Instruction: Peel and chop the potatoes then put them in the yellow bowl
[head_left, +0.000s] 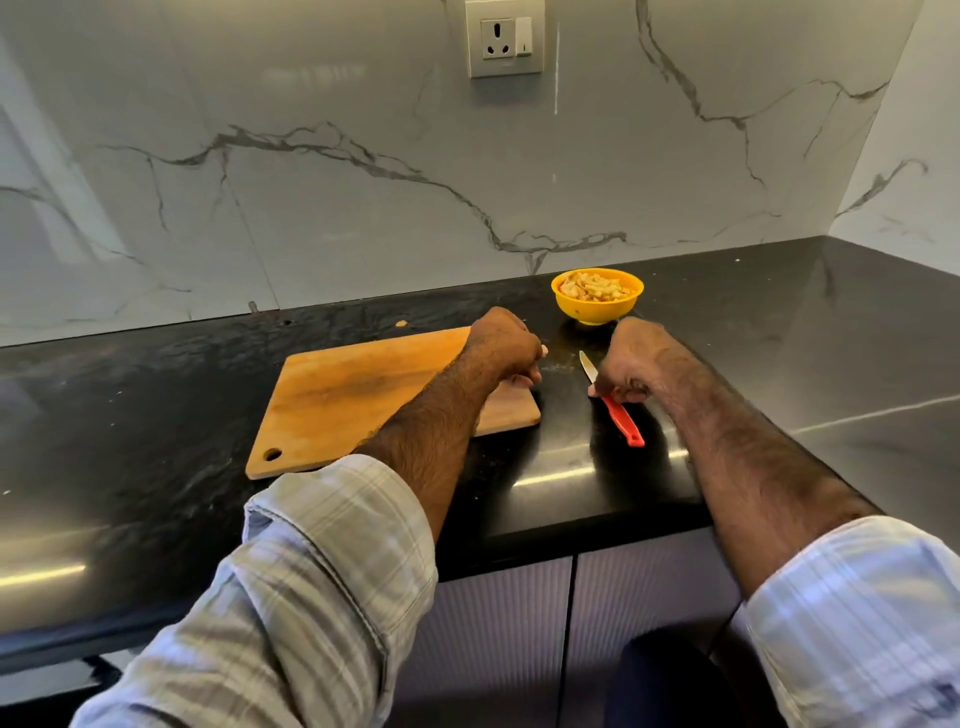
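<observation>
The yellow bowl (597, 310) stands at the back of the black counter, filled with chopped potato pieces (595, 287). A wooden cutting board (363, 395) lies bare to its left. My left hand (501, 345) is curled into a fist over the board's far right corner, and nothing shows in it. My right hand (631, 358) is curled knuckles-up over a red-handled knife (623, 423) that lies on the counter. Its fingers close on the knife where blade meets handle. The blade tip points away from me, toward the bowl.
The black counter (779, 332) runs along a marble-look wall with a socket (505, 39) above. A small scrap (401, 323) lies behind the board. The counter's front edge sits over grey cabinet doors (519, 649).
</observation>
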